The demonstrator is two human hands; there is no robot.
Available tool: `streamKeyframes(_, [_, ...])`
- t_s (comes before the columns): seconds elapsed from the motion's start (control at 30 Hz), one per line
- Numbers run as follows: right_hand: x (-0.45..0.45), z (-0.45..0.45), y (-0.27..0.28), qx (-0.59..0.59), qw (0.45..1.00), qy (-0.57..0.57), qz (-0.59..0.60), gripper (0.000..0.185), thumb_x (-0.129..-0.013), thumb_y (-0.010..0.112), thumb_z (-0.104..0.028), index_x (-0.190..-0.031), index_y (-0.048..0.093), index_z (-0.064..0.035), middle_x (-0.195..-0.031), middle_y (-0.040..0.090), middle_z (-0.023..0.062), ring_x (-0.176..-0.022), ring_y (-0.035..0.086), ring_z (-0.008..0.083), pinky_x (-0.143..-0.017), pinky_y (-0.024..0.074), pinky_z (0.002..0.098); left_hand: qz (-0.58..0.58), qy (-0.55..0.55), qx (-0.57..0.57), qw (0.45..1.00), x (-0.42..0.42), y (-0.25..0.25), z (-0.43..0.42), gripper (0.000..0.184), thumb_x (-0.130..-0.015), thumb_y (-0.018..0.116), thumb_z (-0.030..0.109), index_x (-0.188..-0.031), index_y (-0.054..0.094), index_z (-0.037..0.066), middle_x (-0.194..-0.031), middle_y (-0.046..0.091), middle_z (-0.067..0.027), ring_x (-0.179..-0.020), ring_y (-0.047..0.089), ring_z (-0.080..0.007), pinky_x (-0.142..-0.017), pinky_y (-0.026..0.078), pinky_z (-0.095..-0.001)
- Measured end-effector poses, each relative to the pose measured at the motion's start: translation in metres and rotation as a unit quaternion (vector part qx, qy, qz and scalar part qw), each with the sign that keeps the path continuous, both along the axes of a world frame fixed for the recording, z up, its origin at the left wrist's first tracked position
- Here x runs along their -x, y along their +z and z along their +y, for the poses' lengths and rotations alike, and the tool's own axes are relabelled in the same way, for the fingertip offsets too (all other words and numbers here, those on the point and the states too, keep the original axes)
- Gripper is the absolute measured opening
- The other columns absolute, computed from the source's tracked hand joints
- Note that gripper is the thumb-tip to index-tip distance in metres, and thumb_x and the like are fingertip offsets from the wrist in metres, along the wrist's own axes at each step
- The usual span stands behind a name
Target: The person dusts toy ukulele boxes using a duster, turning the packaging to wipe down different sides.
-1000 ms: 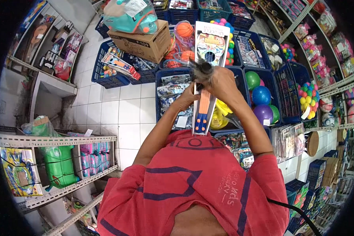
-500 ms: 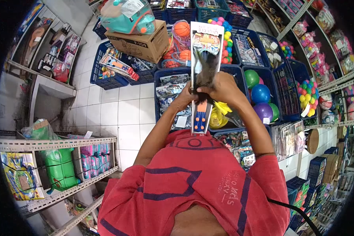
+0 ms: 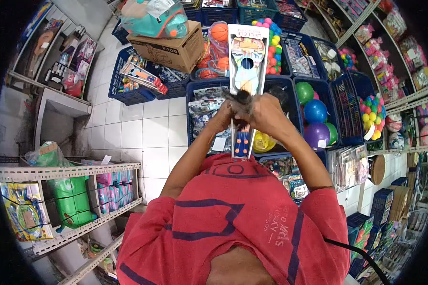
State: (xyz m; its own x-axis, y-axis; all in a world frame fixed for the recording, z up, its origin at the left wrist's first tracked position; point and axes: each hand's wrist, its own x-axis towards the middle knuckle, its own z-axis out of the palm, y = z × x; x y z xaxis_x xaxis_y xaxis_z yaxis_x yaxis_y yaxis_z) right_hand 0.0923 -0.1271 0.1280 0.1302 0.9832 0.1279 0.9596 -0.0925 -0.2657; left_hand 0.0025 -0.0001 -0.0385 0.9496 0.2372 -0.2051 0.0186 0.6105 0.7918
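A toy ukulele in a long white display box (image 3: pixel 248 57) stands out in front of my chest, its round sound hole and blue-and-orange lower end showing. My left hand (image 3: pixel 222 117) is closed around the box's left edge, below the middle. Over the front of the box, my right hand (image 3: pixel 267 114) is closed on a dark, feathery duster (image 3: pixel 243 98). The duster's bristles are smeared by motion and spread between both hands. Its handle is hidden by my right hand.
Beneath the box, blue plastic baskets (image 3: pixel 190 99) hold packaged toys. Large coloured balls (image 3: pixel 315 111) fill a basket to the right. A cardboard carton (image 3: pixel 169 50) rests on baskets at the back left. Metal shelves (image 3: pixel 71 172) flank both sides, and white floor tiles (image 3: pixel 154 142) lie to the left.
The ukulele box has shifted slightly up and away. My right hand and the duster have moved down the box, baring the sound hole. The yellow strip beside my right hand no longer shows.
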Motion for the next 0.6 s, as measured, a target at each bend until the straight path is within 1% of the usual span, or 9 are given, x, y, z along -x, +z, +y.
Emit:
streamKeyframes(0.07, [-0.001,-0.001,-0.005,-0.038,0.999,0.014,0.008,0.032,-0.067,0.067,-0.032,-0.076,0.058,-0.0031,-0.065,0.057,0.0186,-0.061,0.055,0.0355,-0.053,0.043,0.0416,-0.038,0.047,-0.043,0.997,0.001,-0.001,-0.01,0.04,-0.073,0.061,0.026,-0.106,0.051,0.006,-0.097,0.056,-0.004,-0.086,0.056,-0.0148,-0.077,0.046,-0.0289])
streamKeyframes(0.1, [0.001,-0.003,-0.008,-0.043,0.999,0.023,0.015,0.031,-0.066,0.068,-0.031,-0.077,0.058,-0.0036,-0.065,0.057,0.0183,-0.061,0.055,0.0355,-0.053,0.043,0.0419,-0.076,0.039,-0.129,0.988,0.003,-0.006,-0.01,0.043,-0.072,0.062,0.025,-0.109,0.049,0.006,-0.1,0.055,-0.0045,-0.086,0.056,-0.0154,-0.077,0.046,-0.0289])
streamKeyframes(0.17, [0.002,-0.007,-0.03,-0.001,0.997,0.042,0.059,0.032,-0.065,0.069,-0.029,-0.081,0.057,-0.0038,-0.064,0.056,0.0173,-0.061,0.056,0.0352,-0.054,0.0435,0.0423,-0.007,-0.001,-0.055,0.998,0.011,0.002,-0.013,0.055,-0.07,0.065,0.02,-0.118,0.043,0.007,-0.107,0.053,-0.0067,-0.091,0.055,-0.0174,-0.077,0.046,-0.0293])
streamKeyframes(0.23, [0.01,-0.01,-0.031,0.007,0.995,0.068,0.076,0.027,-0.065,0.067,-0.026,-0.073,0.057,-0.0023,-0.061,0.056,0.0185,-0.059,0.057,0.0352,-0.054,0.0447,0.0418,0.084,0.085,-0.102,0.988,0.013,0.004,-0.02,0.05,-0.068,0.066,0.015,-0.113,0.047,0.006,-0.104,0.054,-0.0067,-0.092,0.054,-0.0175,-0.079,0.045,-0.0301])
streamKeyframes(0.27, [0.01,-0.011,-0.034,-0.002,0.995,0.08,0.066,0.023,-0.066,0.065,-0.023,-0.065,0.058,-0.0008,-0.058,0.055,0.0201,-0.057,0.057,0.0354,-0.053,0.0456,0.0416,0.081,0.067,-0.048,0.993,0.012,0.006,-0.019,0.044,-0.069,0.066,0.016,-0.109,0.05,0.007,-0.101,0.055,-0.0056,-0.091,0.054,-0.0164,-0.078,0.045,-0.0298])
streamKeyframes(0.33, [0.006,-0.006,-0.028,-0.049,0.997,0.055,0.016,0.024,-0.066,0.065,-0.024,-0.065,0.058,-0.0007,-0.057,0.055,0.0197,-0.056,0.057,0.035,-0.052,0.0455,0.0414,0.075,0.008,0.036,0.997,0.014,0.02,-0.018,0.035,-0.07,0.066,0.017,-0.101,0.053,0.008,-0.096,0.056,-0.0029,-0.087,0.054,-0.0138,-0.075,0.045,-0.0286])
streamKeyframes(0.43, [0.008,-0.008,-0.03,-0.036,0.998,0.044,0.028,0.031,-0.064,0.069,-0.029,-0.077,0.057,-0.0035,-0.062,0.056,0.0163,-0.058,0.055,0.0349,-0.051,0.0422,0.0417,0.056,-0.047,-0.006,0.997,0.023,0.01,-0.017,0.038,-0.07,0.067,0.018,-0.103,0.052,0.008,-0.094,0.056,-0.0011,-0.084,0.054,-0.0126,-0.071,0.045,-0.0297])
streamKeyframes(0.5, [0.011,-0.012,-0.037,-0.02,0.997,0.058,0.05,0.031,-0.064,0.069,-0.029,-0.078,0.057,-0.004,-0.064,0.056,0.0164,-0.059,0.056,0.0346,-0.052,0.0424,0.0418,0.079,-0.005,-0.093,0.992,0.019,0.005,-0.022,0.053,-0.069,0.067,0.017,-0.115,0.042,0.009,-0.099,0.055,-0.004,-0.084,0.054,-0.0145,-0.072,0.046,-0.0325])
streamKeyframes(0.6, [0.016,-0.018,-0.041,0.011,0.994,0.076,0.083,0.03,-0.064,0.069,-0.028,-0.079,0.058,-0.0046,-0.066,0.057,0.0163,-0.061,0.056,0.0347,-0.054,0.043,0.0416,0.118,0.071,-0.089,0.987,0.011,0.012,-0.025,0.072,-0.067,0.067,0.013,-0.127,0.026,0.013,-0.107,0.052,-0.0088,-0.086,0.055,-0.0178,-0.071,0.048,-0.0334])
